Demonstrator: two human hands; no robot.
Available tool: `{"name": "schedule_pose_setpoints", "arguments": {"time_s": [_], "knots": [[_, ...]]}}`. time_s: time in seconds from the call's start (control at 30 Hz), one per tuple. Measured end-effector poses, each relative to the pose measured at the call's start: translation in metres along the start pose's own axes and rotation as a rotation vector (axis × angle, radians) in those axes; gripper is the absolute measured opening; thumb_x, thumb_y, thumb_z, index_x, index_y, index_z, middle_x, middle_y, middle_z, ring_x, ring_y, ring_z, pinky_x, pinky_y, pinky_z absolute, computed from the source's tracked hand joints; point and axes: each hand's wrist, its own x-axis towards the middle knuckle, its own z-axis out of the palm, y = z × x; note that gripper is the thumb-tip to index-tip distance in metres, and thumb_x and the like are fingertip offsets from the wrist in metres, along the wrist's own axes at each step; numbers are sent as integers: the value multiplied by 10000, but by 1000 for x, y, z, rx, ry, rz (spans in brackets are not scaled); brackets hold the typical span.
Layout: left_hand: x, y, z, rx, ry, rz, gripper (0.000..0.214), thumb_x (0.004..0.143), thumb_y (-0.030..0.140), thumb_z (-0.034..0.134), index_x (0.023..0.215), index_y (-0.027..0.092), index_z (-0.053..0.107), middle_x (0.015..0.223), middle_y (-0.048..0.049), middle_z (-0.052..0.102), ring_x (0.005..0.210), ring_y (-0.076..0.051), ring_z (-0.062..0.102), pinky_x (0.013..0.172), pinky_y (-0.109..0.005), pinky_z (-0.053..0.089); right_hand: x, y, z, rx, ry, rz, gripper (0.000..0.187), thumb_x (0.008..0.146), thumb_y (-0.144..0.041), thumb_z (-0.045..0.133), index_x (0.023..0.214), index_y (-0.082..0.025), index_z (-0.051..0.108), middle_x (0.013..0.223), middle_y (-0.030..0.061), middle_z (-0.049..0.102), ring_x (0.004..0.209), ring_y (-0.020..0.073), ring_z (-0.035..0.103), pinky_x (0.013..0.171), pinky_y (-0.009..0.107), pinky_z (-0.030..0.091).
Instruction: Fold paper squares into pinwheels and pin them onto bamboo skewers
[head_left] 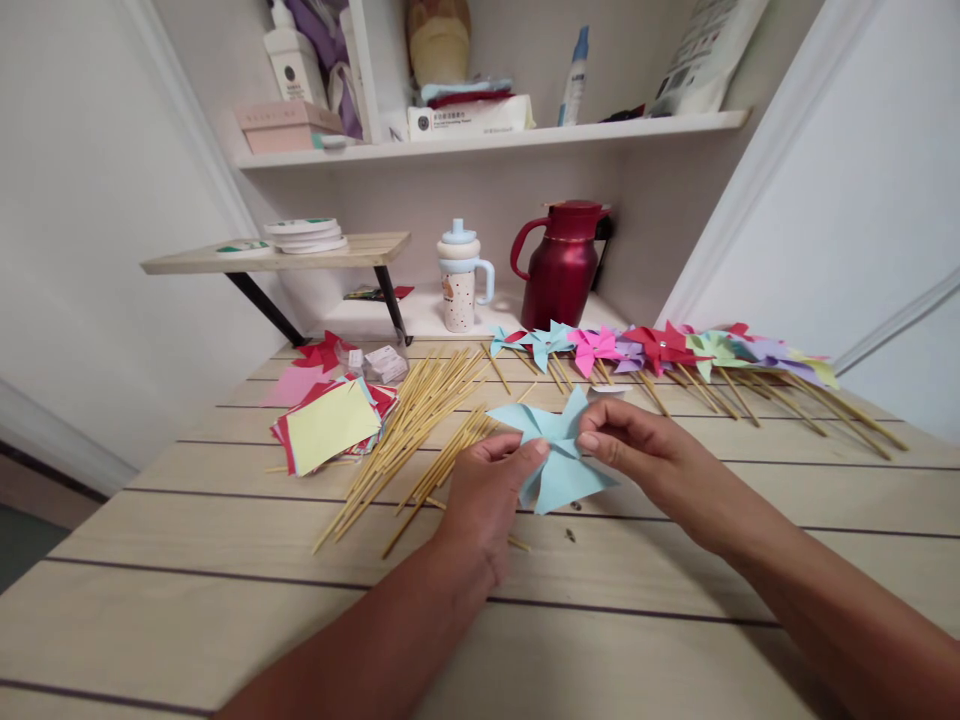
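Observation:
A light blue paper pinwheel [576, 478] is held up above the slatted table between my two hands. My left hand [487, 490] grips it from the left, thumb pressed near its middle. On the other side, my right hand [637, 440] pinches at a blade with thumb and forefinger; anything small between those fingertips is hidden. Just left of my left hand lie loose wooden sticks [405, 440]. Beyond the hands, finished pinwheels on sticks, among them a pink one [595, 347] and a red one [661, 345], lie in a row.
A stack of coloured paper [334, 425] lies left of the sticks, with a clear plastic box [382, 362] behind. At the back stand a speckled cup [459, 285] and a red jug [561, 265]. A small raised shelf [360, 250] bears white rolls [304, 235].

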Motion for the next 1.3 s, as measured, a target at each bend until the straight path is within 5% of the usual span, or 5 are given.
{"name": "schedule_pose_setpoints", "arguments": {"time_s": [1.3], "knots": [[-19,3,13,20,-79,54,199,708,273,729,595,160,612,600,12,513,562,-101,418,559,-241,331,-6,-13,13,-220,247,-94,169,840,-345,654,715,-231,654,704,1,677,649,162,586,553,261,434]]}}
